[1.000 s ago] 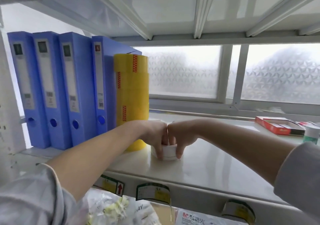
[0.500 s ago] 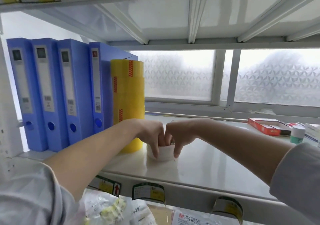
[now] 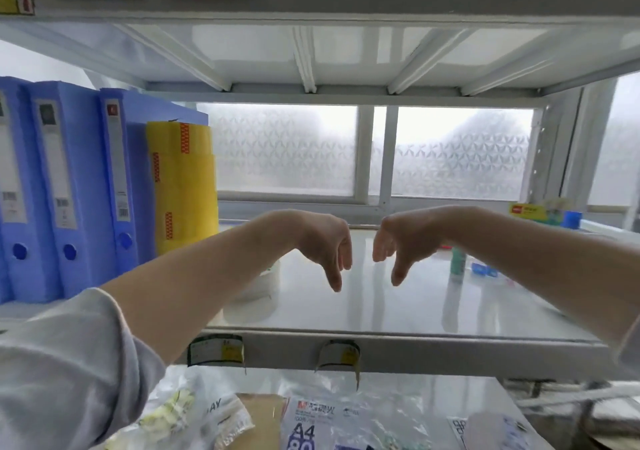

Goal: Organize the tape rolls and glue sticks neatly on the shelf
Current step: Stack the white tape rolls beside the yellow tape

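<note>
Having let go, both hands (image 3: 325,241) (image 3: 401,238) hang with released grip; white tape roll (image 3: 268,281), seemingly, stays behind.

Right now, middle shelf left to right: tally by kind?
Blue binders: 3 in view
Yellow tape stack: 1
White tape roll: 1, partly hidden by the forearm
Green tube, likely a glue stick: 1
Total: 6

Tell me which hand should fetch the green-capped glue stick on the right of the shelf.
Right. The right hand hangs empty on the side nearer the glue stick, with bare shelf between them. The left hand, also empty, would have to cross over.
</note>
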`<state>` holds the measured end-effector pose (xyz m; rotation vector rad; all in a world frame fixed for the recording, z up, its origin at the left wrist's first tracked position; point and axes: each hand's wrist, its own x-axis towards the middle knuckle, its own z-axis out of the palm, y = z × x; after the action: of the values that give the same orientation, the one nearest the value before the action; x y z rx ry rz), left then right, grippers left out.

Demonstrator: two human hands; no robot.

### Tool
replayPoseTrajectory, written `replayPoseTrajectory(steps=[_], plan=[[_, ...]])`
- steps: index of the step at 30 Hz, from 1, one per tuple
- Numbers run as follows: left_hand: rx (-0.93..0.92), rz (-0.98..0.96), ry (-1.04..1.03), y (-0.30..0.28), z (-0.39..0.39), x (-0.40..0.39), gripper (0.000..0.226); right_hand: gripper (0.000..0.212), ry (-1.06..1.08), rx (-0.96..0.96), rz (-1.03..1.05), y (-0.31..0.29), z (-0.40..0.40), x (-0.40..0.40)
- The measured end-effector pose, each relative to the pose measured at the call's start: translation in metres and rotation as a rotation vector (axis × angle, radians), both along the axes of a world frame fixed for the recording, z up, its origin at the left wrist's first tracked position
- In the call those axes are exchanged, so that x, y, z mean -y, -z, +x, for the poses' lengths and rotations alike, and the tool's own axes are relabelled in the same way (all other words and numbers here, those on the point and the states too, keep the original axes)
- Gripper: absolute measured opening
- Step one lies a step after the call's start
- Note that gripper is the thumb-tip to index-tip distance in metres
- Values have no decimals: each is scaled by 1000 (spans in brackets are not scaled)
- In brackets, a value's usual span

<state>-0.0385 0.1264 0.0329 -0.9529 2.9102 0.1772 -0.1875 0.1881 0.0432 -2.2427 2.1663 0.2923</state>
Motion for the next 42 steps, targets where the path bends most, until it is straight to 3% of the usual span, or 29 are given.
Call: replayPoseTrajectory(steps=[6, 16, 25, 37, 42], plan=[[9, -7, 218, 6, -92, -48, 50, 47, 184, -74, 0, -13, -78, -76], [-88, -84, 410, 22, -212, -97, 55, 54, 470, -56, -15, -14, -174, -161], [-163, -151, 394, 46, -265, -87, 62, 58, 466, -139, -25, 11, -203, -147], [-91, -228, 423, 60, -297, -68, 52, 16, 340, -417, 13, 39, -219, -122], [-124, -242, 478, 63, -295, -65, 50, 26, 336, -432, 50, 34, -217, -116]])
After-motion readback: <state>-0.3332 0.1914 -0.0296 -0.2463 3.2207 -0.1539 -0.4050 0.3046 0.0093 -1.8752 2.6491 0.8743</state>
